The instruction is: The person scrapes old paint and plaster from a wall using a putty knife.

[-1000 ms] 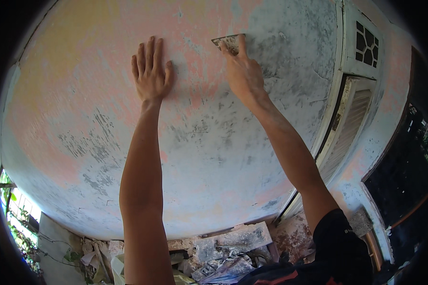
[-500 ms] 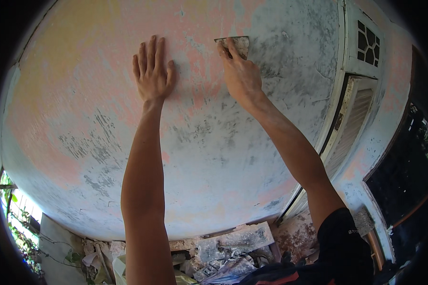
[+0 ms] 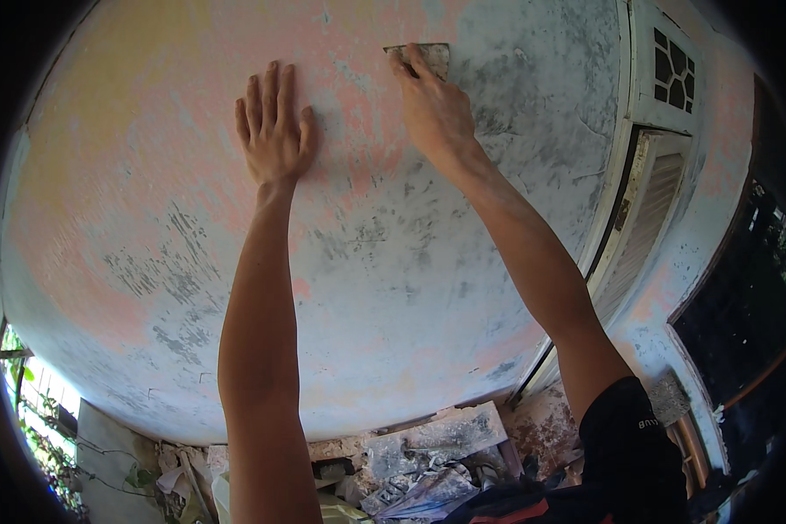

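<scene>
Lighting: even daylight across the wall (image 3: 393,288) in front of me, bright without glare; my left hand (image 3: 273,131) and right hand (image 3: 435,109) throw only faint, soft shadows on the plaster. Brightest patch: blown-out greenery (image 3: 26,410) at lower left. Darkest: the opening (image 3: 742,306) at right, nearly black. Focus: sharp at centre, wall mottling crisp. Distortion: strong fisheye bulge, the shutter frame (image 3: 624,192) curving; black vignette all round the rim, rubble (image 3: 428,472) below slightly soft
</scene>
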Demonstrator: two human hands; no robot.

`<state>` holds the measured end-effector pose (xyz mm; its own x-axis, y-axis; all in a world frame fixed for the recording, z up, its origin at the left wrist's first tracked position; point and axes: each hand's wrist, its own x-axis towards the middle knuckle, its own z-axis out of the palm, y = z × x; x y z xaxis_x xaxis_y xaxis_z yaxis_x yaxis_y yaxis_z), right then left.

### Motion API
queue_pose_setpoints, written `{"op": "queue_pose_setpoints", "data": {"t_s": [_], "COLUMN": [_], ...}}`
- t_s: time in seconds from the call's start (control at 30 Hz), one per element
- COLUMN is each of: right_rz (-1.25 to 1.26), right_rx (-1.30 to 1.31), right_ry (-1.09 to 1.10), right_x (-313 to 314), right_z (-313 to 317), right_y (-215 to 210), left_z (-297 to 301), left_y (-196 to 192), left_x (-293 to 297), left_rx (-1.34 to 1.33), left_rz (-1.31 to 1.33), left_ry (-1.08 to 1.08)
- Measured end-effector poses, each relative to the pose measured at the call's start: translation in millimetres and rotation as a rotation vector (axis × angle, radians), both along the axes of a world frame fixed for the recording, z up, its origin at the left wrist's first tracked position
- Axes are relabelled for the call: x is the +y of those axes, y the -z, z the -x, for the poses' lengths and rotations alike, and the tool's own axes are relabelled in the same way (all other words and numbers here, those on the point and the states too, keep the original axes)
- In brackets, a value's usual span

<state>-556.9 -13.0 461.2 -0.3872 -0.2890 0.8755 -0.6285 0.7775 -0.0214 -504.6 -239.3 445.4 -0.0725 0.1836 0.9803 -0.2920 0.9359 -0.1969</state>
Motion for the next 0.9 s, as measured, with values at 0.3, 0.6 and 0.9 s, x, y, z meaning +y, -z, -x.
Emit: {"op": "queue_pose_setpoints", "data": {"t_s": [0.3, 0.6, 0.9], "right_rz": [0.003, 0.046, 0.049], "right_rx": [-0.08, 0.037, 0.042], "right_ry": [0.012, -0.032, -0.049], "right_x": [-6, -4, -3], "right_z": [-8, -1, 0], "right_y": [15, 2, -5], "left_z": [-1, 0, 2], "left_y": [0, 0, 1], "left_x": [-1, -1, 1], "left_rx": [0.015, 0.014, 0.013], "left_rz": [-0.001, -0.001, -0.009], "left_ry": [0.001, -0.002, 0.012]}}
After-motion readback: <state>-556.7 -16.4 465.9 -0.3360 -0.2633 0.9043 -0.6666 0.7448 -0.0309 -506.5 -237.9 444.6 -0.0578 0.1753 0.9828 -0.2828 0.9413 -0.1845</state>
